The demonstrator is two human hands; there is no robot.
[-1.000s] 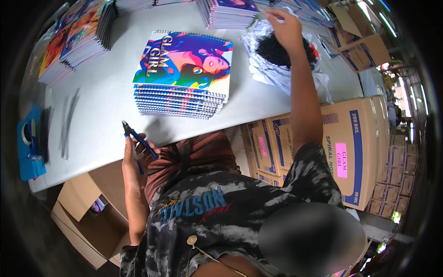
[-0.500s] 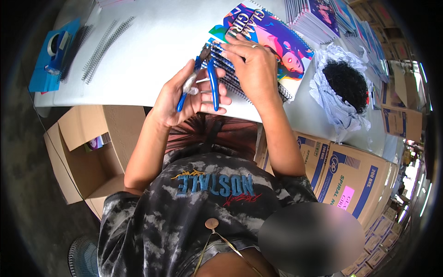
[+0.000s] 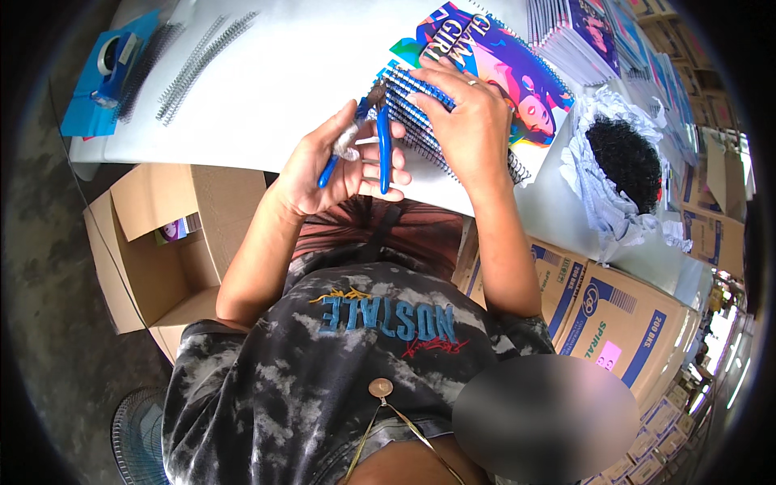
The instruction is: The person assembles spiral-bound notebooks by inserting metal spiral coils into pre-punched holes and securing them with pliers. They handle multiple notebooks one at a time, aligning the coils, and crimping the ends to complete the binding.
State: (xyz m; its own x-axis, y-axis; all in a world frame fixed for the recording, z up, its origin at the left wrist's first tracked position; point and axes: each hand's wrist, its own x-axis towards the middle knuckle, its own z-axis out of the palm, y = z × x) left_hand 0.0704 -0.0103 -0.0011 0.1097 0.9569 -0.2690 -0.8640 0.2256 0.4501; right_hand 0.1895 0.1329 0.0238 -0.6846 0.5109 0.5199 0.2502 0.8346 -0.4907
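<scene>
My left hand [image 3: 327, 166] holds a pair of pliers [image 3: 381, 133] with blue handles, one of them wrapped in white material. The handles are spread, and my fingers lie stretched behind them. The dark jaws are at the near left end of a row of spiral notebooks [image 3: 420, 133], close to their coils; whether they touch the wire is too small to tell. My right hand [image 3: 473, 121] grips this stack from above, thumb and fingers over the bound edges. Behind it lies a notebook [image 3: 517, 69] with a colourful illustrated cover, partly hidden by my fingers.
White crumpled plastic [image 3: 578, 162] with a black tangled heap [image 3: 624, 166] sits to the right. Stacked notebooks [image 3: 558, 36] stand at the far right. Loose coils [image 3: 194, 73] and a tape dispenser [image 3: 109, 73] are at left. An open carton [image 3: 162, 267] and closed cartons [image 3: 614, 315] flank me below the table.
The whole view has shifted, so the scene sits further right and slightly higher. The pliers' handles look slightly closer together. My right hand stays on the notebooks, with more blue coils showing beside it.
</scene>
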